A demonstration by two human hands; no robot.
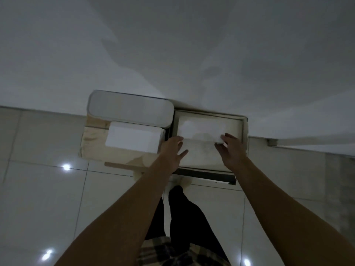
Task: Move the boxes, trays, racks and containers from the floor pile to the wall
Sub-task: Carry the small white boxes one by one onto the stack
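Note:
A flat white box (201, 128) lies in a shallow beige tray (242, 131) that stands against the wall. My right hand (231, 150) pinches the box's right near corner between thumb and fingers. At the box's left end is my left hand (172, 152), with fingers spread and thumb out, touching or just short of the edge. To the left, a cardboard box (92, 144) carries a grey rounded container (130, 108) and a second white box (133, 139).
The white wall (172, 45) rises directly behind the stacked items. Glossy floor tiles (38, 189) spread to the left and right. My legs in dark trousers (182, 212) stand just in front of the tray. A grey strip (272, 142) runs along the wall base at right.

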